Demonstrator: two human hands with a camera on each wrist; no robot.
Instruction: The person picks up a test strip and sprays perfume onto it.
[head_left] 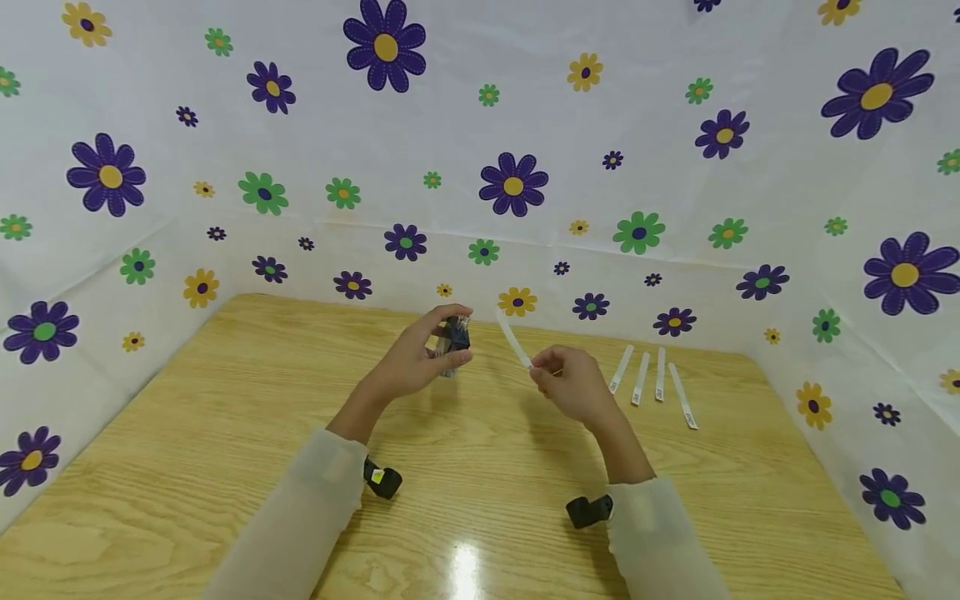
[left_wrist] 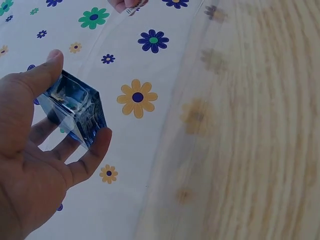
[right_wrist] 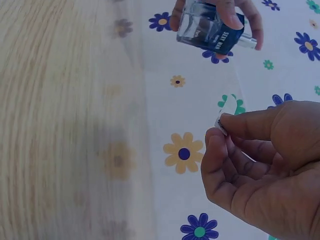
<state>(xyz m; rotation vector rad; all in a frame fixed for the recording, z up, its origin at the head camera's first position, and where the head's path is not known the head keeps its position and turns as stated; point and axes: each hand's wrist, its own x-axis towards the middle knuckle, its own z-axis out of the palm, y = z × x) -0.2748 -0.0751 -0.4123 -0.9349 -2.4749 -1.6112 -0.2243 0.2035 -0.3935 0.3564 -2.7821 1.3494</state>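
My left hand (head_left: 405,360) grips a small blue glass perfume bottle (head_left: 457,337), thumb and fingers around its sides. Its angular base faces the left wrist camera, where the bottle (left_wrist: 75,107) shows clear blue glass. From the right wrist side the bottle (right_wrist: 207,30) lies tilted, with printed lettering and a silver spray neck pointing right. Between thumb and fingertips, my right hand (head_left: 576,385) pinches one end of a white paper test strip (head_left: 513,340). The strip slants up and left towards the bottle, apart from it. Part of the bottle is hidden by fingers.
Several more white paper strips (head_left: 660,375) with printed ends lie on the wooden table (head_left: 465,467), right of my right hand. A white flowered cloth (head_left: 450,125) stands behind the table and along both sides. Black wrist cameras (head_left: 588,511) sit at both sleeves.
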